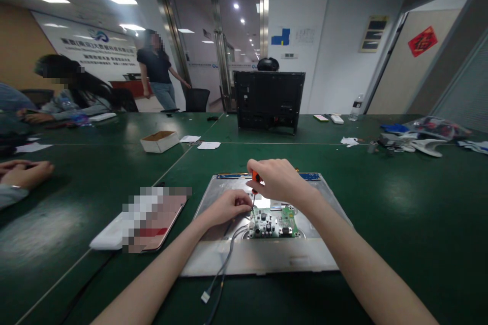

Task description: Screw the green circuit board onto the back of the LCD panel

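Right hand (280, 181) gripped screwdriver (255, 176) near-upright, probably for straight pressure at the circuit board (280, 219) below. Left hand (229, 206) bunched by the tip, likely steadying; grip unclear. Metal panel (259, 256) lay flat beneath both.

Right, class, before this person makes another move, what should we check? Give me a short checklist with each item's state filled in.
1. Screwdriver held: ok, the right hand grips its orange handle.
2. Tip seated in a screw: cannot tell, too small to see at the upper-left part of the board.
3. Left hand clear of the tip: not ok, its fingertips are right beside it.
4. Panel supported: ok, it lies flat on the table.
5. Plug tucked away: not ok, it lies loose beyond the panel's near edge.
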### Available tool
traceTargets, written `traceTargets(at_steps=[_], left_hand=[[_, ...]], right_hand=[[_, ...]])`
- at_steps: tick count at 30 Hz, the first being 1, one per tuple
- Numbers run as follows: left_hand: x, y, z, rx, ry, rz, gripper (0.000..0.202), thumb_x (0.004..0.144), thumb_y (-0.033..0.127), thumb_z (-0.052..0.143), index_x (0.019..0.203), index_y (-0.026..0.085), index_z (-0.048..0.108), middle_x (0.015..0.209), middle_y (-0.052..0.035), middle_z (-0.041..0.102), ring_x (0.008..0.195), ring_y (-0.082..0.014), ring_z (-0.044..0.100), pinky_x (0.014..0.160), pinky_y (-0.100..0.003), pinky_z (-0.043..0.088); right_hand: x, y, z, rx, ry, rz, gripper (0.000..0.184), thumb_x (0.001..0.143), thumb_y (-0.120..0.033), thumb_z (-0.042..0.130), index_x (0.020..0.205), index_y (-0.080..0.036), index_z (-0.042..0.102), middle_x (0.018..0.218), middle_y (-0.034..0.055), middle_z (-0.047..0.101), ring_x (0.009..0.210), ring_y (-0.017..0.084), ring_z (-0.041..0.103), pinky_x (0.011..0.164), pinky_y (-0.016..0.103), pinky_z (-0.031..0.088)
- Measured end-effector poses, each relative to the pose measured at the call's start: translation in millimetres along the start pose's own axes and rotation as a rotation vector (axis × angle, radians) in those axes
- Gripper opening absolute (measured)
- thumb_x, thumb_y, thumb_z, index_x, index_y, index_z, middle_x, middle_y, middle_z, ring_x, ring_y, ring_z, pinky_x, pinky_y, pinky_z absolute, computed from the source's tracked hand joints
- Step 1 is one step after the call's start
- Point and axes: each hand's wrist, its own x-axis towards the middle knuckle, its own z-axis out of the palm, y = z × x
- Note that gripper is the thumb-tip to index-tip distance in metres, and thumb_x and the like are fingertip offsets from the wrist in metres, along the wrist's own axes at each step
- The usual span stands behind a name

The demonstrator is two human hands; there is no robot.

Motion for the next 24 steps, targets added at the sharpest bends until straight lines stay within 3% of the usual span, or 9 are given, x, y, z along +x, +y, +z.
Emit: traceTargets(at_steps=[4, 8, 12, 24], left_hand=[[0.4, -1.4, -0.2, -0.007, -0.007, -0.003, 0.01, 0.075, 0.024, 0.061, 0.073, 0.016, 0.065, 0.061, 0.0026, 0.056, 0.057, -0.0126, 0.049, 0.054, -0.022, 0.037], [-0.3, -1.7, -0.4, -0.006, -0.01, -0.013, 0.011, 0.076, 0.025, 0.06, 0.077, 0.016, 0.066, 0.063, 0.0024, 0.057, 0.058, -0.0131, 0.051, 0.054, -0.022, 0.038], [-0.1, -2.3, -1.0, 0.015, -0.019, -0.004, 0.01, 0.076, 0.024, 0.06, 0.075, 0.016, 0.066, 0.062, 0.0025, 0.057, 0.061, -0.0139, 0.052, 0.055, -0.022, 0.039], [-1.2, -0.6, -0.1, 0.033, 0.01, -0.006, 0.008, 0.076, 0.021, 0.06, 0.074, 0.016, 0.066, 0.065, 0.0021, 0.058, 0.064, -0.0147, 0.053, 0.06, -0.023, 0.04]], right_hand=[[-0.2, 0.4, -0.2, -0.002, -0.002, -0.005, 0.019, 0.089, -0.039, 0.056, 0.096, -0.021, 0.054, 0.084, 0.0031, 0.07, 0.072, 0.017, 0.061, 0.053, 0.028, 0.021], [-3.1, -0.1, -1.0, 0.074, 0.025, -0.041, 0.015, 0.084, -0.026, 0.055, 0.098, -0.02, 0.055, 0.094, 0.0037, 0.068, 0.076, 0.017, 0.06, 0.055, 0.028, 0.026], [-4.6, -0.5, -0.9, 0.114, 0.036, -0.061, 0.023, 0.077, -0.017, 0.051, 0.099, -0.019, 0.054, 0.096, 0.0042, 0.067, 0.077, 0.017, 0.059, 0.057, 0.028, 0.029], [-3.4, 1.0, 0.1, 0.099, 0.024, -0.05, 0.023, 0.078, -0.017, 0.051, 0.101, -0.019, 0.053, 0.095, 0.0041, 0.069, 0.077, 0.018, 0.06, 0.055, 0.029, 0.025]])
